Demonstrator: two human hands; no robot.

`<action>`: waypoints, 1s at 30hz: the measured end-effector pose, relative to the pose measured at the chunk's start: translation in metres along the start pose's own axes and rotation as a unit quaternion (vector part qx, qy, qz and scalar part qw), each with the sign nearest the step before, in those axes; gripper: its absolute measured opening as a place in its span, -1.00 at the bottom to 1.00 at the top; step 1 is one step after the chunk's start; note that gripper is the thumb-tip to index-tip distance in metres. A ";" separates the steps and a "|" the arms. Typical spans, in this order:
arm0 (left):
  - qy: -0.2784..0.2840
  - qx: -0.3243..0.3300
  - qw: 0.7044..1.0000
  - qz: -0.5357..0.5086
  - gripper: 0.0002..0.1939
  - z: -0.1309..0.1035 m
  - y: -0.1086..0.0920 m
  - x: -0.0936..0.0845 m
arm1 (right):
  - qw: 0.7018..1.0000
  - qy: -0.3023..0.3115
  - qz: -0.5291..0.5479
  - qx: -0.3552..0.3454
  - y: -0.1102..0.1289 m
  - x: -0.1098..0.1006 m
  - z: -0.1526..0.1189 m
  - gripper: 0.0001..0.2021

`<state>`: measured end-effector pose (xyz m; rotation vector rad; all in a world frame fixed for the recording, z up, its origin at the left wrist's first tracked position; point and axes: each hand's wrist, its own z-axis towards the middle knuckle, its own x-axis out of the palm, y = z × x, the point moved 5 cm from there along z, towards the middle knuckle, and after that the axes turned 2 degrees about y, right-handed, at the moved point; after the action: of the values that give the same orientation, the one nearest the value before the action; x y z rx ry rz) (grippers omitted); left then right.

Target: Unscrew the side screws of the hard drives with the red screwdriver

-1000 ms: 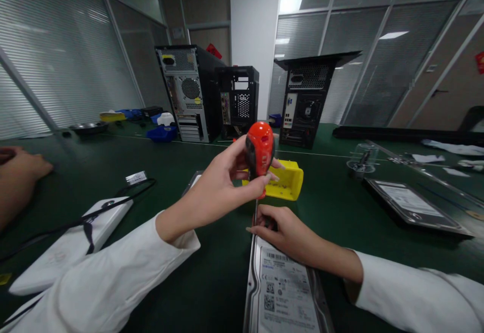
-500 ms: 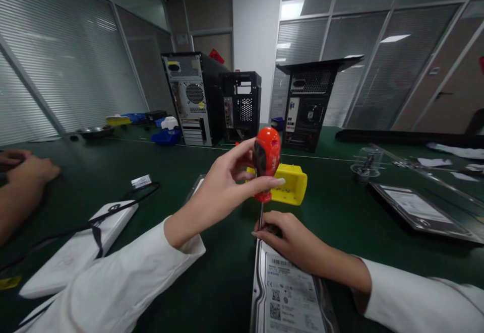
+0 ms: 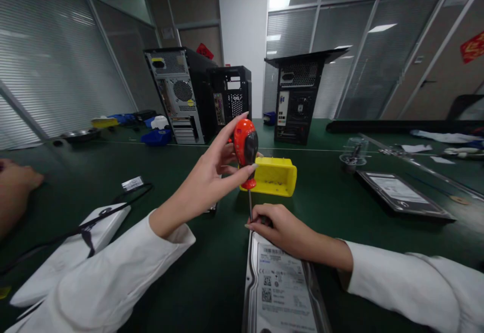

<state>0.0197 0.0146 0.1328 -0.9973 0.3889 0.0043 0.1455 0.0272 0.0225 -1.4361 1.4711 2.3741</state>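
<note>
My left hand point(image 3: 212, 189) is closed around the red and black handle of a screwdriver point(image 3: 245, 144), which stands nearly upright. Its thin metal shaft runs down to the far left corner of a silver hard drive point(image 3: 285, 287) lying label up. At that corner the thumb and fingers of my right hand point(image 3: 282, 227) pinch the lower end of the shaft, and the wrist lies over the drive's far edge. The screwdriver tip is hidden by my fingers; I cannot tell whether a screw is there. Just beyond sits a yellow bin point(image 3: 276, 177) with small screws inside.
Three computer cases point(image 3: 298, 96) stand at the back. Another hard drive point(image 3: 401, 192) and a clear plastic container point(image 3: 354, 152) are on the right. On the left lie a white device point(image 3: 71, 257) with a black strap and another person's hand point(image 3: 18, 182).
The screwdriver handle has turned, so its black grip now faces right. My view has swung slightly right. Both hands keep their hold, and the other person's hand has drawn left.
</note>
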 end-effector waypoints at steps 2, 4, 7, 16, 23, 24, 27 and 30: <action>-0.014 0.001 1.000 0.024 -0.25 0.000 0.000 -0.002 | 1.000 0.001 0.000 -0.003 -0.001 0.000 0.000 -0.86; -0.030 -0.001 0.999 0.041 -0.31 -0.001 0.001 -0.003 | 1.000 0.000 -0.001 -0.005 -0.002 -0.001 -0.001 -0.86; -0.028 -0.003 0.999 0.042 -0.39 -0.001 0.002 0.000 | 1.000 0.002 -0.002 -0.006 -0.002 -0.001 -0.001 -0.86; 0.057 -0.005 0.995 -0.082 -0.35 -0.005 0.006 0.011 | 1.000 0.005 -0.005 0.004 0.002 0.000 0.000 -0.86; 0.001 -0.035 0.990 -0.137 -0.40 -0.007 0.012 0.018 | 1.000 0.009 -0.005 0.009 0.000 0.002 0.002 -0.88; -0.005 -0.035 0.989 -0.146 -0.42 -0.007 0.013 0.019 | 1.000 0.009 -0.007 0.009 0.000 0.002 0.002 -0.88; -0.006 -0.035 0.988 -0.149 -0.47 -0.006 0.015 0.020 | 1.000 0.008 -0.012 0.008 0.001 0.002 0.003 -0.89; -0.004 -0.029 0.991 -0.131 -0.52 -0.005 0.016 0.018 | 1.000 0.011 -0.012 0.009 0.002 0.002 0.004 -0.89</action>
<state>0.0316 0.0158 0.1117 -1.1003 0.2484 -0.2178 0.1406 0.0274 0.0231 -1.4717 1.4673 2.3335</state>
